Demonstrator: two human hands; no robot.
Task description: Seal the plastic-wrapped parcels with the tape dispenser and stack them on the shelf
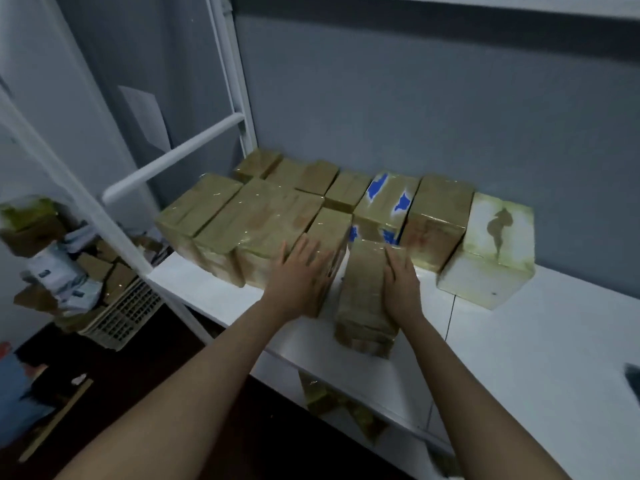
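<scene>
On the white shelf (519, 341), you are pressing your left hand (302, 276) flat, fingers spread, against a row parcel (330, 226). Your right hand (401, 284) is resting with straight fingers along the right edge of the loose parcel (363, 299), which is lying just beside it, nearer the shelf lip. Brown taped parcels (256, 209) are standing packed toward the wall. A blue parcel (388, 202) and a white parcel (491, 244) are sitting further right. Any print is too blurred to read.
</scene>
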